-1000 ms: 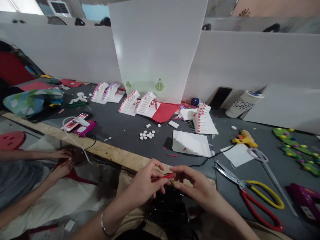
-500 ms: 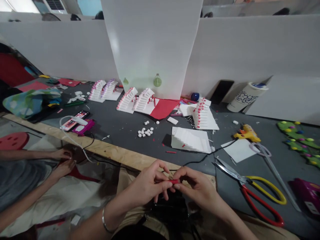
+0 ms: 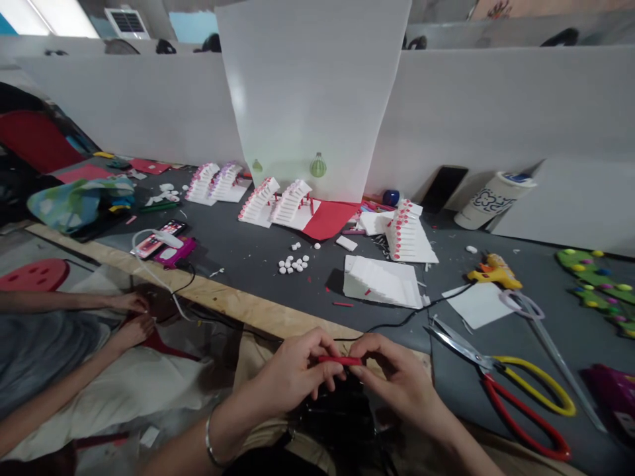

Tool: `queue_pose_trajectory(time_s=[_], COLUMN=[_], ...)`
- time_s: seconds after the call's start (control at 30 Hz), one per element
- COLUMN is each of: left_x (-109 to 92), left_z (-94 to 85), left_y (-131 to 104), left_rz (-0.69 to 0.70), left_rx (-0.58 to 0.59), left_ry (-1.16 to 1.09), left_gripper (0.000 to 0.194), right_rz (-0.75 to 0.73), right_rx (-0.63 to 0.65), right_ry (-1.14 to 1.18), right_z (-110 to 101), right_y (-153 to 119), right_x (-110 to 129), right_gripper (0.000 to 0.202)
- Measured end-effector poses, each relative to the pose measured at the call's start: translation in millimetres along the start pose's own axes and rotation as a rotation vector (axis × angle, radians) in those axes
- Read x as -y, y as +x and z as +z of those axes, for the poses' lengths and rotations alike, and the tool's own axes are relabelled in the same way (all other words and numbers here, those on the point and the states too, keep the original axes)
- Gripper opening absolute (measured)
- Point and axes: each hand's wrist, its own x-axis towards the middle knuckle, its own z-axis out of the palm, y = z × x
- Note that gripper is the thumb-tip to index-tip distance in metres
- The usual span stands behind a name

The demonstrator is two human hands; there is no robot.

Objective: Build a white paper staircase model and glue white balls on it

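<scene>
A thin red roll [image 3: 339,360] spans the gap between my two hands, just off the table's near edge. My left hand [image 3: 302,370] pinches its left part, and my right hand [image 3: 389,370] grips its right end between thumb and fingers. Beyond them on the grey table lies a small red stick [image 3: 342,304]. A white stepped paper piece [image 3: 381,281] rests on a white base behind it. Several small white pellets [image 3: 292,264] sit in a cluster to its left. White stair models with red tips [image 3: 292,201] stand at the back by a red sheet [image 3: 330,218].
Large scissors [image 3: 486,362] with yellow and red handles lie at right, near a yellow glue gun [image 3: 495,272] and its black cable. A white cup [image 3: 491,201] leans at the back. Another person's hands [image 3: 131,320] are at left, below a phone [image 3: 161,239].
The view has shifted slightly, so the table items appear a little lower and further right. More of the red roll now shows between my fingers.
</scene>
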Motion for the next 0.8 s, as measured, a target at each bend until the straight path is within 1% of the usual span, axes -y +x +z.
queue_pose_trajectory(time_s=[0.1,0.3,0.43,0.5,0.57,0.63,0.73,0.77,0.8], left_x=[-0.2,3.6,3.7,2.0,0.2,-0.4,3.0,5.2,7.8], left_z=[0.4,0.3,0.3,0.3,0.5,0.6,0.6,0.8,1.2], left_y=[0.1,1.5,-0.2,-1.4,-2.2,-2.5,-2.1,-1.6,-1.0], left_rz=[0.003,0.004,0.033,0.043,0.049,0.050,0.048,0.047,0.049], left_rx=[-0.006,0.012,-0.008,-0.017,-0.015,-0.006,-0.006,-0.013,-0.027], left_ry=[-0.005,0.008,0.063,0.113,0.141,0.141,0.122,0.117,0.111], left_gripper=[0.018,0.018,0.018,0.016,0.014,0.012,0.011,0.013,0.015], right_rz=[0.045,-0.004,0.027,0.035,0.013,-0.015,-0.013,0.008,0.036], right_rx=[-0.022,-0.009,-0.015,0.015,0.049,0.056,0.000,-0.034,-0.076], right_ry=[0.084,-0.003,0.059,0.057,0.016,-0.013,0.022,0.066,0.126], right_z=[1.1,1.0,1.9,1.8,1.0,0.7,3.7,6.1,9.1], right_y=[0.5,0.1,-1.5,-2.2,-2.3,-1.8,-2.5,-3.8,-5.9], right_x=[2.4,5.5,4.4,3.4,3.0,3.5,3.6,2.6,0.8], right_gripper=[0.015,0.017,0.015,0.015,0.012,0.010,0.009,0.013,0.023])
